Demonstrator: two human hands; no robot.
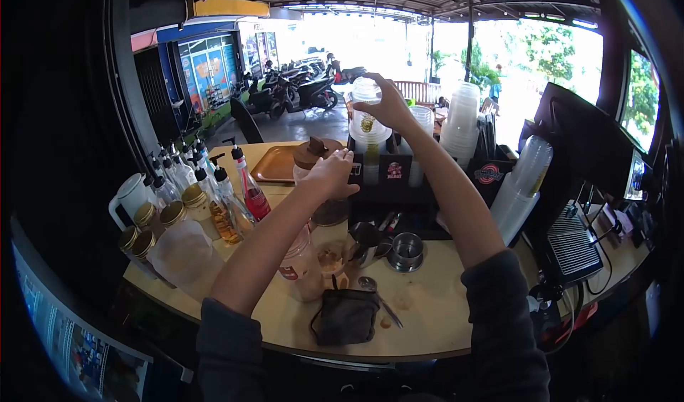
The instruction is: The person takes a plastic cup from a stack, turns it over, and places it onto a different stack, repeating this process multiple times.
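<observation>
Above the far side of the counter [427, 309], a stack of clear plastic cups [368, 128] is being gripped at its top by the right hand [390, 106], with the fingers curled down around the uppermost rim. The stack is being carried upright by a black holder [399, 181], near that holder's left end. The left hand [331, 174] is being laid against the holder's left edge, its fingers loosely spread and nothing held in them, just beside a brown-capped bottle [309, 156]. A taller stack of cups [459, 121] is being shown further right along the holder, and a tilted cup stack [520, 188] is being propped beside it. Below the hands, a metal cup [406, 251], a spoon [370, 286], a jar [299, 267] and a dark cloth [347, 316] are being seen on the counter. To the left, pump-topped syrup bottles [221, 195], gold-lidded jars [142, 235] and a white pitcher [128, 199] are being crowded together, with a brown tray [274, 163] behind them.
</observation>
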